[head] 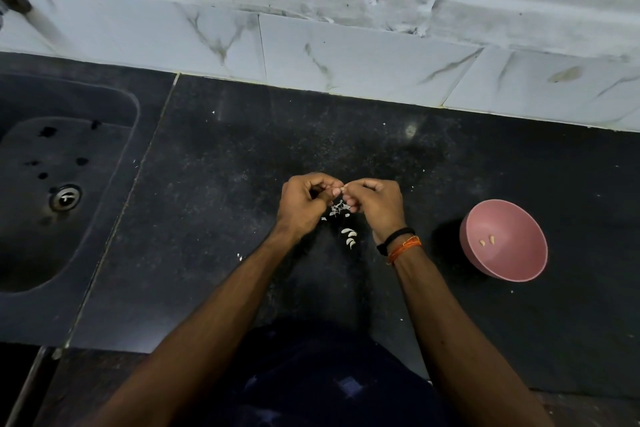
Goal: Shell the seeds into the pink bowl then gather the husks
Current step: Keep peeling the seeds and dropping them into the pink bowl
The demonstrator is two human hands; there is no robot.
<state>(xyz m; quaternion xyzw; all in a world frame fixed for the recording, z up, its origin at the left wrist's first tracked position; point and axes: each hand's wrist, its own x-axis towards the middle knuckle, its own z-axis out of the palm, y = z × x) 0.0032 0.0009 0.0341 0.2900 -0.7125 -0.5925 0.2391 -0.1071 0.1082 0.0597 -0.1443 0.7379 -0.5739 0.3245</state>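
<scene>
Seed (342, 188) pinched between both hands' fingertips, left (302, 206), right (375, 205); orientation indiscernible.

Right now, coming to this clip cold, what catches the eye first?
The two hands meet at the centre of the black counter, the left hand and right hand pinching one small seed between them. Under them lies a scatter of pale husks. To the right stands the pink bowl with two kernels inside.
</scene>
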